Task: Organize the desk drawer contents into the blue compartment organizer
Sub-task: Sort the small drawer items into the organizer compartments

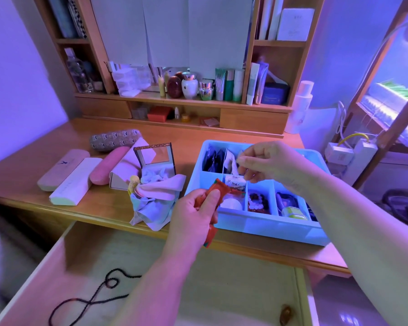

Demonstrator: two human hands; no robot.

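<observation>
The blue compartment organizer (264,225) stands on the desk at right, its cells holding dark packets, a white sachet, beads and small jars. My left hand (193,215) grips a red-orange packet (216,192) just in front of the organizer's near-left corner. My right hand (264,162) hovers over the back cells with fingers curled, pinching something small and pale that I cannot make out. Below, the desk drawer (151,267) is pulled out; a black cord (99,292) lies in it and a small brown object (285,315) sits near its front right.
Several glasses cases (80,175) lie in a row on the desk's left. A small open box (156,161) with cloths (156,203) spilling out sits beside the organizer. Shelves of bottles and jars (191,87) line the back. A power strip (349,154) is at right.
</observation>
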